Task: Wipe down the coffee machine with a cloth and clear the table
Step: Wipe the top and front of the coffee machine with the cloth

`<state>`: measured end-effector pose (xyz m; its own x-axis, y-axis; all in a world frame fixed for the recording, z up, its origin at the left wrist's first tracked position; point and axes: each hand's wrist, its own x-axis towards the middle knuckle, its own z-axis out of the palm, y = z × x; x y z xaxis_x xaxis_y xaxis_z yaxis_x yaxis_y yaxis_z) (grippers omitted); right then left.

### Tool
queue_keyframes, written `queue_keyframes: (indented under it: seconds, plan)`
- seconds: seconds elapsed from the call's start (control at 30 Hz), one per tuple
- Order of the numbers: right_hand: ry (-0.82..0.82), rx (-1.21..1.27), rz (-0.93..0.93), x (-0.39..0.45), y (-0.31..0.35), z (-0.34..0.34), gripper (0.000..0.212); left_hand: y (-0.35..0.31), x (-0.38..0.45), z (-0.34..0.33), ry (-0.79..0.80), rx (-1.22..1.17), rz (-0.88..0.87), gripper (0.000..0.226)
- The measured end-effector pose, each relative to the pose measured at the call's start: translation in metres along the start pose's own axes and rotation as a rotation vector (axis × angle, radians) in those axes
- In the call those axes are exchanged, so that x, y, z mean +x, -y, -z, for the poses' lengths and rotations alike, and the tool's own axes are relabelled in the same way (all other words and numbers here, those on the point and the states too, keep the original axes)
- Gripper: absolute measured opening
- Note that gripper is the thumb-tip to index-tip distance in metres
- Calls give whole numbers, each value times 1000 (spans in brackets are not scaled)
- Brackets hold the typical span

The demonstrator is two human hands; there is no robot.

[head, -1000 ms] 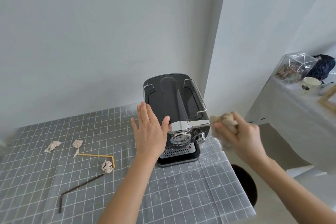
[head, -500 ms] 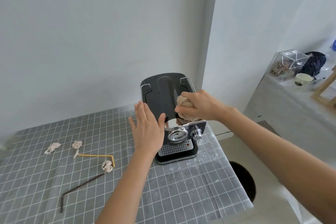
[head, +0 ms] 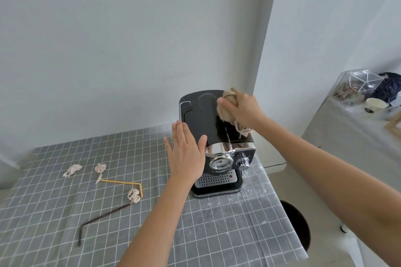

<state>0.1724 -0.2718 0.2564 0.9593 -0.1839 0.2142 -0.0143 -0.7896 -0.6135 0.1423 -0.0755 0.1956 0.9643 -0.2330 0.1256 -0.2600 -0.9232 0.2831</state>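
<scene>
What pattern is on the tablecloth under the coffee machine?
The tablecloth is grey with a white grid of squares, seen clearly in the head view.

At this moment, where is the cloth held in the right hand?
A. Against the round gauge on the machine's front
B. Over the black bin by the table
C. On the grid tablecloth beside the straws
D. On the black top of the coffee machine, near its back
D. The right hand presses the bunched cloth onto the black top of the coffee machine, towards its rear edge, while the left hand lies flat against the machine's left side.
</scene>
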Motion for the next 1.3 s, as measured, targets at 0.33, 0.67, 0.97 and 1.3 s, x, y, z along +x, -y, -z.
queue_keyframes:
  seconds: [0.33,0.67,0.97,1.3]
  plan:
    - [452,-119,317,-9,-6,-30,59,5,2,10,149,-24,-53,124]
    - [149,-175,165,38,17,-61,51,3,1,16,178,7,-38,138]
    - [333,-135,336,15,-17,-46,60,2,3,19,182,-8,-46,140]
    - [309,-82,154,-18,2,-38,38,6,3,16,208,-6,-55,143]
